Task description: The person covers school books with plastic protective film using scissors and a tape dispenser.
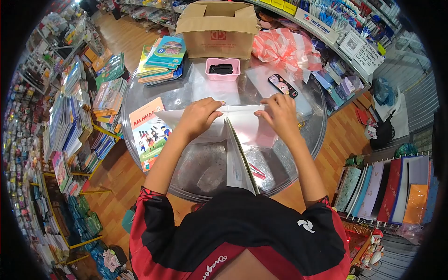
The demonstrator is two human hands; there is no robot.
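A thin book (240,161) stands on edge in front of my body, its pages seen edge-on. Its whitish, partly see-through cover (247,128) spreads out to both sides at the far end. My left hand (201,116) pinches the cover's far edge left of the spine, thumb and fingers together. At the right, my right hand (280,115) grips the same edge between thumb and fingers. Left of my left forearm lies a music book (150,128) with an orange and green front. A small red item, perhaps a stapler (256,171), rests right of the standing book.
On the round metal table (198,175) are a stack of books (163,58), a pink basket (223,63) with black items, clear plastic sheets (198,84) and a phone (282,85). A cardboard box (217,39) and crumpled plastic (289,51) stand behind. Crowded shelves surround the table.
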